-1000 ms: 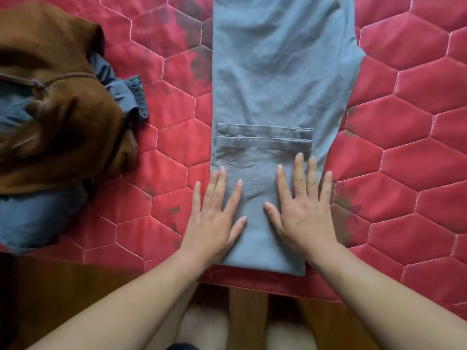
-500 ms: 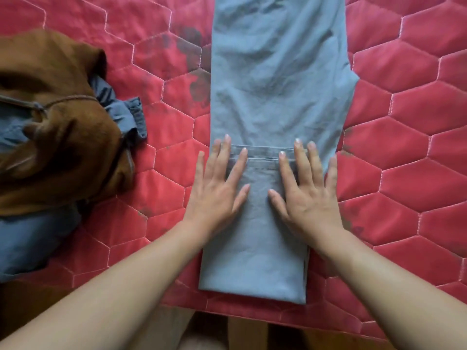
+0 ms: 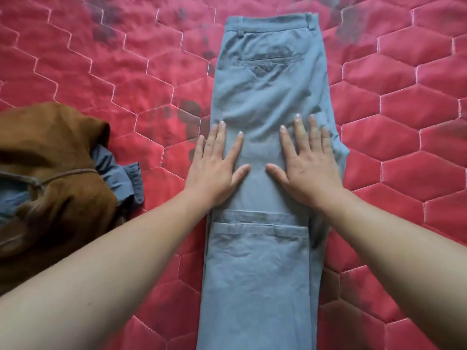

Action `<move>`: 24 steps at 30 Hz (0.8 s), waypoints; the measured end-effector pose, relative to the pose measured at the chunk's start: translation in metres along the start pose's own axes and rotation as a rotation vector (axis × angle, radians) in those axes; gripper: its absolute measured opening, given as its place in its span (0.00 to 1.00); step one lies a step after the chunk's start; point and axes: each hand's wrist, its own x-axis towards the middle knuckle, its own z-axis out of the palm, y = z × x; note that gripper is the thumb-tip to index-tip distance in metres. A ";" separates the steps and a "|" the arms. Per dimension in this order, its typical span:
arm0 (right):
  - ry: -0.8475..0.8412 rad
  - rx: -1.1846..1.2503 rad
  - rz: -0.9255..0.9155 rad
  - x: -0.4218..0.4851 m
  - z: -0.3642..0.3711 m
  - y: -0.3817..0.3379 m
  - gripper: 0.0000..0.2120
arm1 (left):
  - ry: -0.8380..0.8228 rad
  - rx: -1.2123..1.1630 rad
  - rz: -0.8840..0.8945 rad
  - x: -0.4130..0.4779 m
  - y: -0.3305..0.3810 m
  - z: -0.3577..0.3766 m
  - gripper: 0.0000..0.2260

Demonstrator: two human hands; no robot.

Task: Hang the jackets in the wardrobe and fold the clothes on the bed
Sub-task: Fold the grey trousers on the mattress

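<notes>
Trousers run lengthwise ahead; left hand and right hand press their middle, fingers spread flat (waistband beyond).

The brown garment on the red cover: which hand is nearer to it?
Left. The left hand lies flat on the left edge of the grey trousers, apart from the brown garment. The right hand lies on the trousers' right side, farther away.

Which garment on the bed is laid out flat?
The grey trousers, pressed under the left hand and right hand; the brown garment and blue one lie crumpled together.
</notes>
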 end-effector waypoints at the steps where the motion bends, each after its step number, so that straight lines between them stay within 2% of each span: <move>1: -0.042 -0.013 0.015 0.009 0.003 0.003 0.44 | -0.017 -0.011 -0.006 0.008 -0.002 0.002 0.34; 5: -0.126 -0.038 0.038 0.014 0.002 0.006 0.44 | -0.025 0.012 -0.005 0.011 -0.003 -0.001 0.34; 9: -0.001 -0.024 0.045 0.051 -0.026 0.018 0.33 | 0.110 -0.001 -0.020 0.046 -0.011 -0.025 0.25; 10: 0.020 -0.012 0.058 0.064 -0.029 0.021 0.33 | 0.135 -0.020 -0.017 0.059 -0.013 -0.029 0.27; 13: -0.034 -0.009 0.054 0.091 -0.016 0.027 0.39 | 0.042 -0.088 -0.015 0.091 -0.019 -0.024 0.36; 15: -0.069 0.004 0.046 0.091 -0.004 0.029 0.39 | 0.019 -0.098 -0.029 0.096 -0.022 -0.015 0.37; 17: -0.022 0.009 0.067 0.091 -0.006 0.031 0.38 | 0.073 -0.074 -0.034 0.100 -0.023 -0.017 0.35; 21: 0.188 0.026 0.091 0.132 -0.030 0.032 0.30 | 0.256 -0.052 -0.014 0.140 -0.026 -0.038 0.24; 22: 0.196 0.032 0.102 0.149 -0.034 0.034 0.32 | 0.262 -0.053 -0.005 0.155 -0.026 -0.043 0.25; 24: 0.121 0.031 0.086 0.176 -0.035 0.039 0.38 | 0.162 -0.072 0.003 0.181 -0.027 -0.044 0.33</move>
